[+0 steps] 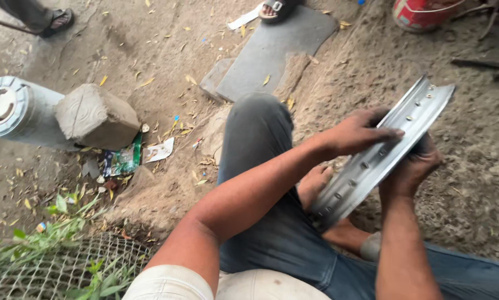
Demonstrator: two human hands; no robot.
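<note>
A shiny metal wheel rim (391, 141) with a row of spoke holes stands on edge, its lower end resting near my bare foot (316, 183). My left hand (358, 133) lies over the rim's near side, fingers spread along the metal. My right hand (413, 166) grips the rim from behind and below, fingers partly hidden by it. My knee in dark jeans (255, 125) is bent up between my arms and the ground.
Sandy ground strewn with dry leaves. A metal canister (13, 111) lies at left beside a stone block (94, 114), with litter below. A grey slab (271, 50) lies ahead. Other people's sandalled feet (58, 21) show at top. Wire mesh (66, 266) and weeds at bottom left. Red bucket (421, 14) top right.
</note>
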